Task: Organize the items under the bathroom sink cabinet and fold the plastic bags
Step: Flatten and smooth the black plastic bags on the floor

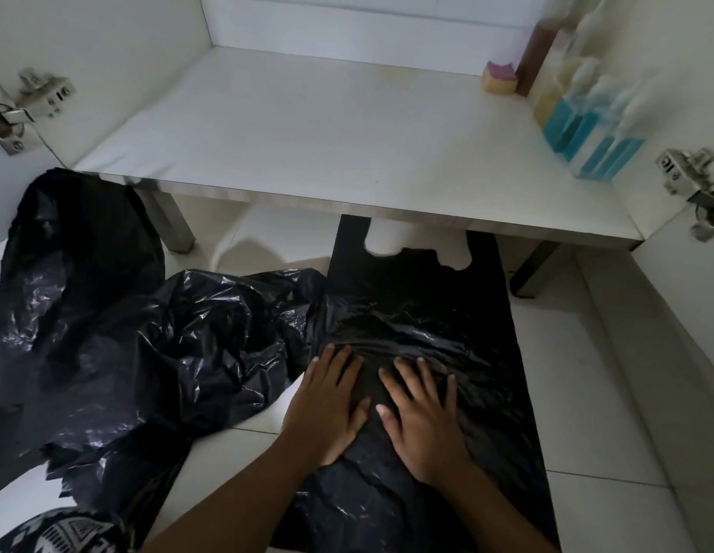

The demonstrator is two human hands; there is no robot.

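Both my hands, left (327, 405) and right (423, 425), lie flat with fingers spread, pressing one flat bag (467, 313) on the floor (627, 393) before the cabinet (307, 125). A crumpled heap (147, 333) touches the bag's left side; I cannot tell how many bags it holds.

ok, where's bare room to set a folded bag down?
Best: the cabinet shelf, bare from its left wall across to the bottles at the right. Also the floor tiles right of the flat bag. Crowded: the floor beyond the left hand, covered by crumpled bags.
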